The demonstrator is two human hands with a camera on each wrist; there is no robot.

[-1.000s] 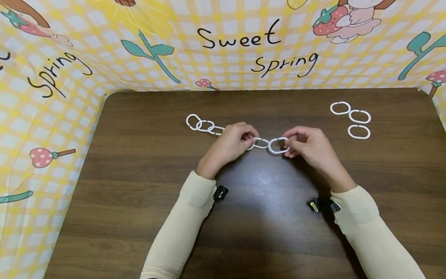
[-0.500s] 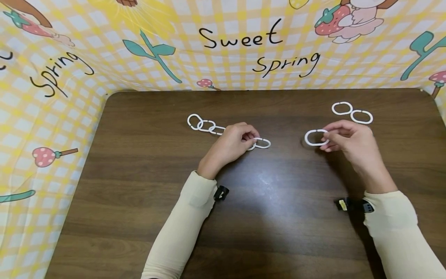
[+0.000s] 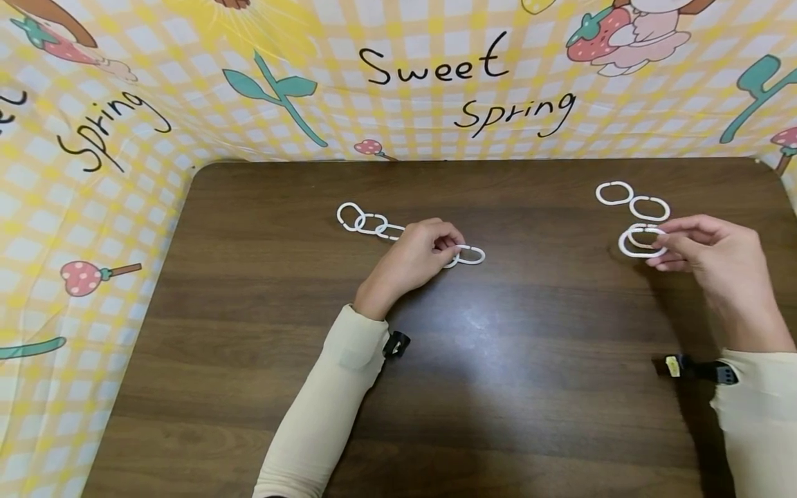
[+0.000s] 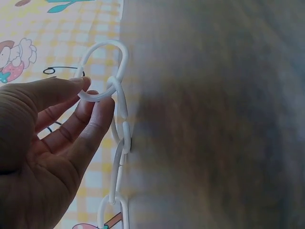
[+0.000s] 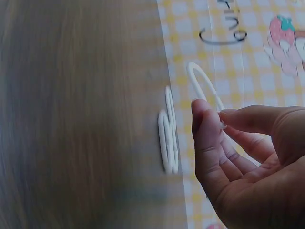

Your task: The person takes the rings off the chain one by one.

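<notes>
My left hand pinches the end of a chain of white plastic links between thumb and fingers. One oval link sticks out to the right of the fingertips; in the left wrist view the rest of the chain hangs off that end link. Part of the chain is hidden behind the hand in the head view. With thumb and fingertips, my right hand holds a single white chain link, which overlaps a loose link lying on the table in this view.
Two more loose links lie at the back right of the brown wooden table. A yellow checked cloth stands along its back and left edges. Both wrists wear black camera mounts.
My right hand has carried its link away from the chain's end, rightward to the loose links. The left hand has stayed in place, still pinching the chain.
</notes>
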